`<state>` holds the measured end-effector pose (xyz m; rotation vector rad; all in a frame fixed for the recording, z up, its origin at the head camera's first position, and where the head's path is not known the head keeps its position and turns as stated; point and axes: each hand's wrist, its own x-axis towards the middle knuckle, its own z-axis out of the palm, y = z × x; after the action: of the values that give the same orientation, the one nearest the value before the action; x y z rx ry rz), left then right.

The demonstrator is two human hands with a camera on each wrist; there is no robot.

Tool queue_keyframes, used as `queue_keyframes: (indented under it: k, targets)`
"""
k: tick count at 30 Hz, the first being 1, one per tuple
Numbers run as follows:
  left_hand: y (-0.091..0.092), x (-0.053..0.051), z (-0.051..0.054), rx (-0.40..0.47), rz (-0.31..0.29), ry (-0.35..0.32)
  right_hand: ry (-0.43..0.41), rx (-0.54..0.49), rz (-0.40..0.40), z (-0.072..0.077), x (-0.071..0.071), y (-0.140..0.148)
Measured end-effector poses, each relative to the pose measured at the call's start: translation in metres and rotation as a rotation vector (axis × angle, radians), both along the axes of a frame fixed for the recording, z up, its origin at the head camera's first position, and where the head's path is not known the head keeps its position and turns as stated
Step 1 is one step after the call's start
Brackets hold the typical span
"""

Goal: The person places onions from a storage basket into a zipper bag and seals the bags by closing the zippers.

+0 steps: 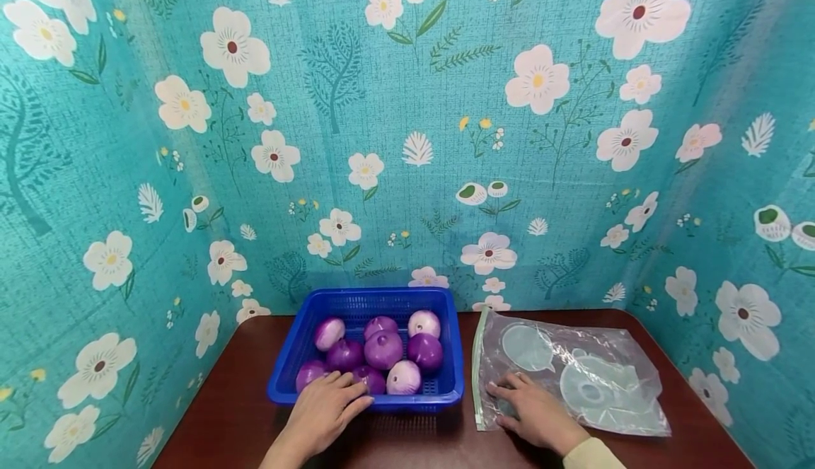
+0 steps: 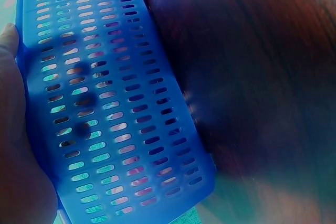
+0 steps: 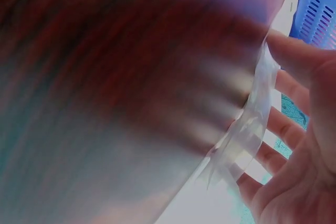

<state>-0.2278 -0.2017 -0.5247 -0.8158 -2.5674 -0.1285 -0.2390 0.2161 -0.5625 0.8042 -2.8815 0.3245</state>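
Note:
A blue perforated plastic basket (image 1: 289,356) stands on the table with several peeled purple onions (image 1: 384,349) inside. My left hand (image 1: 326,412) lies over its front rim at the left, fingertips reaching inside beside the nearest onions. In the left wrist view the edge of that hand (image 2: 21,145) borders the basket's slotted wall (image 2: 121,103), and dark finger shapes show through it. To the right lies a clear zip bag (image 1: 611,345) with translucent, round, tabbed pieces (image 1: 527,346) in it. My right hand (image 1: 535,409) rests on the bag near its green zip edge, fingers spread.
The dark red-brown table (image 1: 407,448) runs back to a teal floral cloth (image 1: 407,207) that hangs behind and on both sides. The basket's back rim stands close to the cloth. A gap of table separates the basket from the bag.

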Motion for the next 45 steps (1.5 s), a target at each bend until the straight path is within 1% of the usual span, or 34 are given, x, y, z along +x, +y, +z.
queue_keyframes:
  k: [4,6,11,14,17,20,24,26,29,32,35,39,42,45]
  targets:
    - [0.001,-0.001,0.0,0.003,-0.005,0.007,0.047,0.011,0.003,0.0,-0.001,0.0]
    - [0.002,-0.001,0.0,0.004,-0.004,0.0,0.065,0.016,0.007,0.0,-0.002,0.0]
    - [0.001,-0.001,0.001,-0.002,-0.002,-0.028,0.067,0.014,0.001,-0.002,-0.003,-0.002]
    - [0.001,0.0,0.002,-0.008,-0.014,-0.01,0.078,0.011,-0.002,-0.002,-0.004,-0.002]
    - [0.001,0.0,0.003,-0.009,-0.032,0.012,0.11,0.021,-0.006,-0.003,-0.006,-0.003]
    - [0.002,0.001,0.003,-0.004,-0.039,0.013,0.143,0.026,-0.013,-0.002,-0.008,-0.005]
    - [0.002,0.001,0.004,0.003,-0.033,0.011,0.188,0.021,-0.026,0.0,-0.008,-0.008]
    - [0.001,0.001,0.004,0.007,-0.036,0.02,0.195,0.017,-0.038,0.001,-0.008,-0.009]
    - [0.001,0.0,0.003,0.009,-0.04,0.03,0.181,0.018,-0.066,0.002,-0.009,-0.011]
    - [0.0,0.0,0.002,0.007,-0.039,0.027,0.175,0.014,-0.076,0.001,-0.011,-0.01]
    - [0.0,-0.001,0.001,0.002,-0.035,0.02,0.189,-0.012,-0.057,0.0,-0.012,-0.006]
    - [0.0,-0.001,0.001,0.001,-0.033,0.008,0.212,-0.106,-0.007,-0.001,-0.011,0.002]
    - [0.0,0.0,0.001,0.001,-0.027,-0.011,0.221,-0.179,0.014,0.002,-0.008,0.007]
    - [0.0,0.0,0.001,-0.001,-0.017,-0.026,0.232,-0.209,0.005,0.007,-0.006,0.012]
